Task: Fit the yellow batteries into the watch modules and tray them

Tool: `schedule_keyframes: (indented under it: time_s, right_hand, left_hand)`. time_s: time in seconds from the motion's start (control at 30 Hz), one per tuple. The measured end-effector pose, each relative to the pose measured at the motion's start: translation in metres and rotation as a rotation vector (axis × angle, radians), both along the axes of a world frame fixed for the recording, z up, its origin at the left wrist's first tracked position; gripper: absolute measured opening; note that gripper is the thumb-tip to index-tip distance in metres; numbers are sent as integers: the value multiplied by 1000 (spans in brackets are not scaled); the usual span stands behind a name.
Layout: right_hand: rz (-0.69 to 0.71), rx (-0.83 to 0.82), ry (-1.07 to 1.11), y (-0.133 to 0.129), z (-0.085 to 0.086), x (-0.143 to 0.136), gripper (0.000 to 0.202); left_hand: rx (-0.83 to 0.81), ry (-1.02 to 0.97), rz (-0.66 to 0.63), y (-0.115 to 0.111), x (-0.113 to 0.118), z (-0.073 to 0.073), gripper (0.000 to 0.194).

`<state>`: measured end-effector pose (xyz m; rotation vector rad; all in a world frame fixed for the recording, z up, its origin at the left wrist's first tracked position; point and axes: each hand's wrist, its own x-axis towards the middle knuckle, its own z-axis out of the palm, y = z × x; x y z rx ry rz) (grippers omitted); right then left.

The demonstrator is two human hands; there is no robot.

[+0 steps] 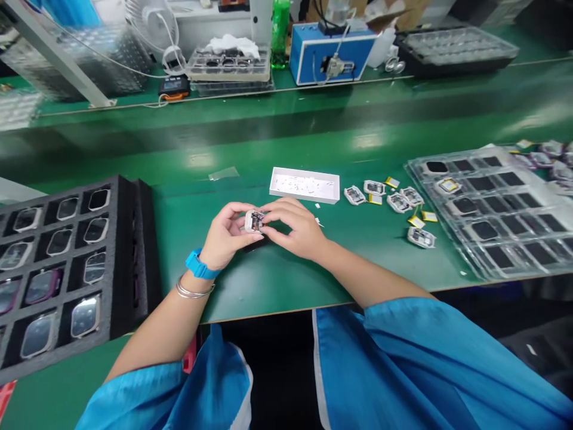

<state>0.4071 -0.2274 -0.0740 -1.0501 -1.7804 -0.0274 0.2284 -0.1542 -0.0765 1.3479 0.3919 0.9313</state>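
Note:
Near the middle of the green bench, my left hand [226, 235] holds a small white watch housing [253, 221] between thumb and fingers, its inner parts showing. My right hand [295, 229] touches the housing's right side, thumb and fingertips closed at its edge; whether a small part is pinched there is too small to tell. A dark flat piece [254, 245] lies partly hidden beneath the hands. Just behind my right hand is a shallow white box [305, 199] with tiny pieces inside.
Black foam tray [117, 257] with watch units stands at left. Several open housings [399, 202] and yellow-edged batteries [416, 222] lie right of the hands, beside stacked clear trays [470, 254]. A blue machine [304, 60], fan [150, 24] and green bottle [280, 33] occupy the back shelf.

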Motion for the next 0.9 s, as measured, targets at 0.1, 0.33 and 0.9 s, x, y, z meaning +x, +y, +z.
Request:
schedule_keyframes:
  time_s: [0.1, 0.33, 0.9]
  right_hand:
    - [-47, 23, -54, -1, -1, -2, 3]
    - [-96, 89, -82, -1, -2, -3, 6]
    - [-175, -143, -27, 0, 4, 7, 12]
  left_hand:
    - [94, -10, 46, -1, 1, -1, 48]
    - [164, 9, 103, -3, 2, -7, 50]
    - [-152, 68, 78, -5, 3, -1, 51]
